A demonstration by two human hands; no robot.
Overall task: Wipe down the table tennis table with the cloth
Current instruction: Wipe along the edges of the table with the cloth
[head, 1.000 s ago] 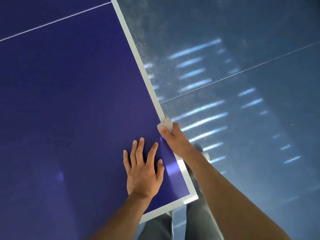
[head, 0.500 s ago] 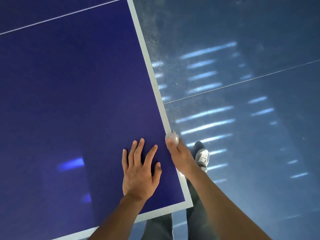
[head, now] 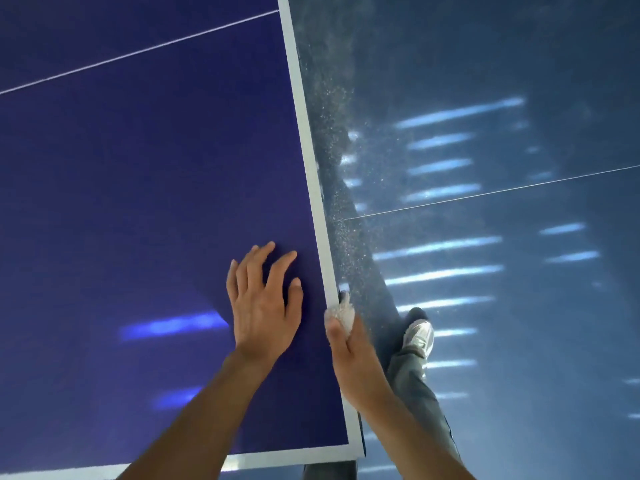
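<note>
The table tennis table (head: 145, 188) is dark blue with a white border stripe along its right side and near end. My right hand (head: 349, 351) grips a small bunched whitish cloth (head: 341, 315) and presses it against the table's right edge, near the front right corner. My left hand (head: 263, 306) rests on the blue top just left of it, fingers spread and partly lifted, holding nothing.
A thin white centre line (head: 138, 51) crosses the table's far part. To the right lies a glossy blue floor (head: 502, 202) with light streaks and a dusty band beside the table. My leg in grey trousers and a silver shoe (head: 419, 336) stand by the corner.
My right hand has slid the cloth back along the right edge toward the near corner. The view has shifted, so the table's corner now sits further right. My left hand's fingers have lifted slightly.
</note>
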